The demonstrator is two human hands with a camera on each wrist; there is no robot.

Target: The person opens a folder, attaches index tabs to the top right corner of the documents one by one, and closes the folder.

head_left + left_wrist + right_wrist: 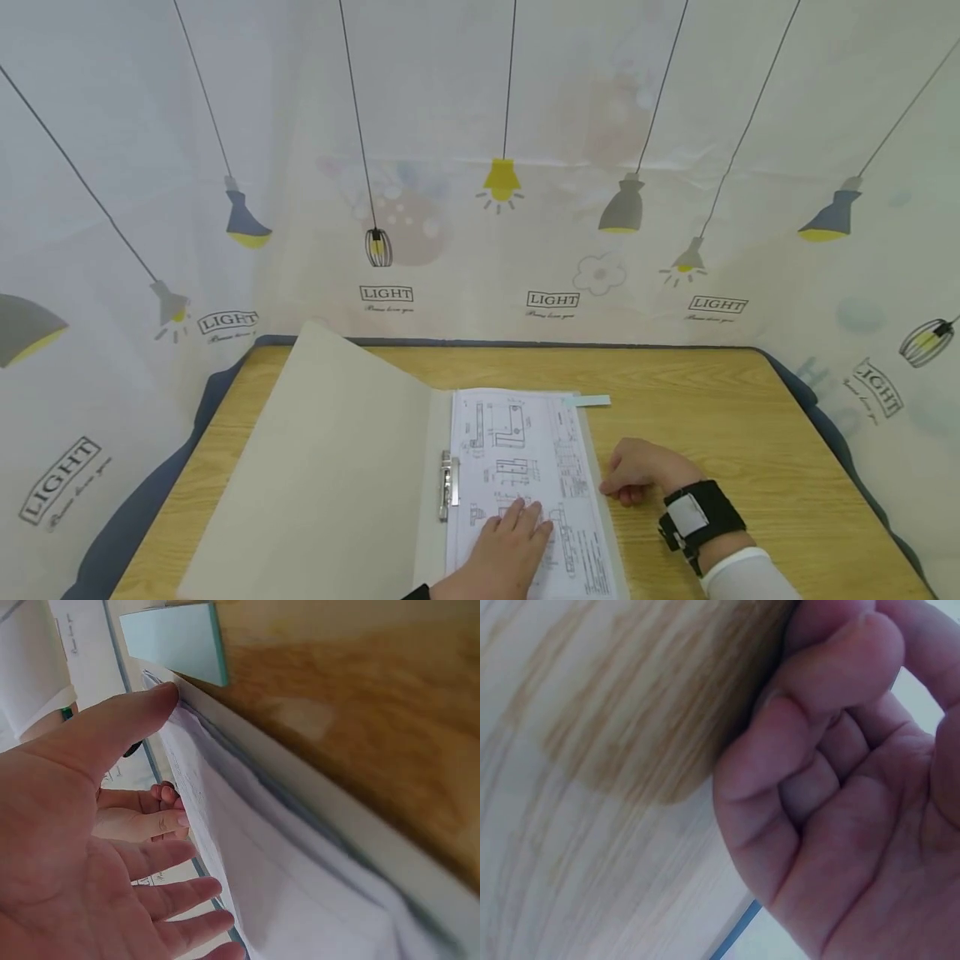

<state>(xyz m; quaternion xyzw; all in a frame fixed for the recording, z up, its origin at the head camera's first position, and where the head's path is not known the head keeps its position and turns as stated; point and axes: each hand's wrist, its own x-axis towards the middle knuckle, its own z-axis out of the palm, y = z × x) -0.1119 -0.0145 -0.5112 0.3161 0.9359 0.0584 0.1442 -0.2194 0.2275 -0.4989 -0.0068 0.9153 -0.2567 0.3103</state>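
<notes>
An open file folder lies on the table with its pale cover swung to the left. Inside it is a stack of white sheets, the top one printed with technical drawings. My left hand rests on the lower part of this sheet, fingers straight and slightly spread. In the left wrist view the stack's edges show beside its thumb. My right hand is at the folder's right edge, its fingers curled and fingertips right at that edge. The right wrist view shows the curled fingers close over the wood, with nothing visible in them.
A metal clip sits along the folder's spine. A pale blue paper strip sticks out at the top right corner of the folder. The wooden table is enclosed by a printed curtain behind and on both sides.
</notes>
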